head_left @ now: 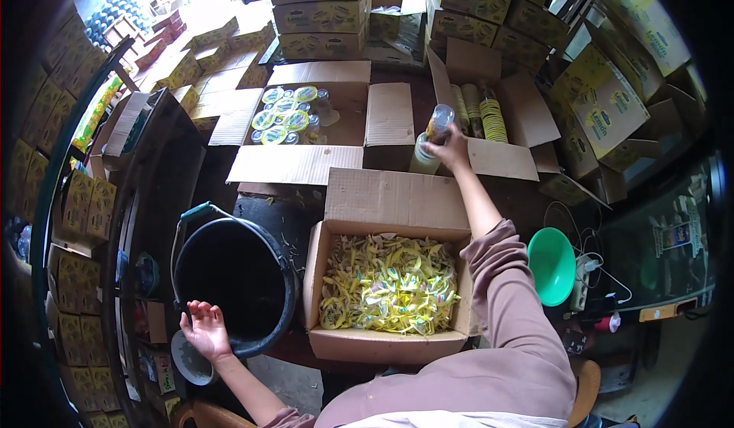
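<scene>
Two hands: the left hand [205, 328] and the right hand [451, 151]. One clear plastic jar [439, 122] in the right hand. One black bucket [229, 279]. One green bowl [552, 266]. Three open cartons: one of yellow wrappers [388, 284], one of lidded jars [284, 114], one holding three stacks of lids [479, 111]. The stacked closed cartons [319, 11] behind are too many to count.

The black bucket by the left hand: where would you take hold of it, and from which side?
Take the black bucket by its bail handle, which has a teal grip and stands raised over the far rim. Come from above, closing the fingers around that grip. The mouth is wide and open, so the rim gives a poorer hold. The left hand rests open at the near rim, away from the handle.
</scene>
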A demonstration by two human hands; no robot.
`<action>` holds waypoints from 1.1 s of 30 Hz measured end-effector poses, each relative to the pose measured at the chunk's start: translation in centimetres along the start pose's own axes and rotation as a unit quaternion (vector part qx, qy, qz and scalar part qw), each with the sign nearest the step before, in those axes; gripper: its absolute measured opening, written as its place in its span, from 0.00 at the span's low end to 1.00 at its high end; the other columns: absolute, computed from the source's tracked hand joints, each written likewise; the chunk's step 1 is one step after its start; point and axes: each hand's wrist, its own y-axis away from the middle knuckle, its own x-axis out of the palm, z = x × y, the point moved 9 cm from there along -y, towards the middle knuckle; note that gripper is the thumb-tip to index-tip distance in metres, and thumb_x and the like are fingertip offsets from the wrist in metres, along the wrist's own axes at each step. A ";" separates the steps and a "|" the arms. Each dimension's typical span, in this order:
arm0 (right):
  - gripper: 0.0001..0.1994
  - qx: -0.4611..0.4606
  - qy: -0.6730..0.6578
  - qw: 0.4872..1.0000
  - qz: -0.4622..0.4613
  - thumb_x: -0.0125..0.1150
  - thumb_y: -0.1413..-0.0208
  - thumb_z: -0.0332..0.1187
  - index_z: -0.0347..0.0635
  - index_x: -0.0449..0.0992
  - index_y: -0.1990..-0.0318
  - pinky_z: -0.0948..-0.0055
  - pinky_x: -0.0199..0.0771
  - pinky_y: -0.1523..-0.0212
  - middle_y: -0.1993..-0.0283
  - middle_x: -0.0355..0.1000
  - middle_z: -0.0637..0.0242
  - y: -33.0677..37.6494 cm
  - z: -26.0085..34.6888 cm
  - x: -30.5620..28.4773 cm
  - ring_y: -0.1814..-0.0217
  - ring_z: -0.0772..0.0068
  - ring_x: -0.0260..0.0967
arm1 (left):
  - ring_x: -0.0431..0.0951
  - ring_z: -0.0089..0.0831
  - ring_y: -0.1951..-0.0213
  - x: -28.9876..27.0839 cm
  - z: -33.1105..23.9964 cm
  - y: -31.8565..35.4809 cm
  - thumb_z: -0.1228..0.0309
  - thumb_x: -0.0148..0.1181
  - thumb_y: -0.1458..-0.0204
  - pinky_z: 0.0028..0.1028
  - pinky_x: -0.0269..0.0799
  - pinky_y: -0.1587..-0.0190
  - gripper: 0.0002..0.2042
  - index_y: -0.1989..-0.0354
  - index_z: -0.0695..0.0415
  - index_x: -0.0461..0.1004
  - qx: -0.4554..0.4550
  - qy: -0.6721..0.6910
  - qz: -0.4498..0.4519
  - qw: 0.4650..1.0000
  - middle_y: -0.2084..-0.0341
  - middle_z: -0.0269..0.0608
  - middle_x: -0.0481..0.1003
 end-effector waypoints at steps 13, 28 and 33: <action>0.29 -0.009 -0.022 0.997 -0.074 0.73 0.72 0.38 0.38 0.69 0.59 0.66 0.70 0.58 0.64 0.72 0.55 2.2 -1.7 1.6 0.59 0.58 0.71 | 0.69 0.27 0.61 0.0 -0.2 0.3 0.65 0.49 0.49 0.30 0.65 0.59 0.12 0.60 0.59 0.68 -0.005 -0.023 0.021 1.000 0.64 0.35 0.69; 0.40 -0.038 0.009 0.999 0.014 0.73 0.78 0.47 0.38 0.65 0.53 0.68 0.69 0.54 0.57 0.70 0.55 -1.7 3.6 -3.1 0.57 0.60 0.70 | 0.71 0.27 0.62 -0.1 -0.5 -0.1 0.64 0.51 0.50 0.31 0.67 0.60 0.11 0.64 0.58 0.70 0.002 -0.033 0.042 0.999 0.66 0.35 0.72; 0.34 -0.036 -0.022 0.994 0.105 0.73 0.77 0.40 0.36 0.68 0.57 0.69 0.69 0.55 0.61 0.71 0.56 -0.2 -0.1 0.5 0.57 0.62 0.70 | 0.72 0.26 0.63 0.1 -0.2 -0.4 0.64 0.51 0.50 0.31 0.68 0.60 0.11 0.64 0.58 0.71 0.010 -0.032 0.051 0.998 0.66 0.35 0.73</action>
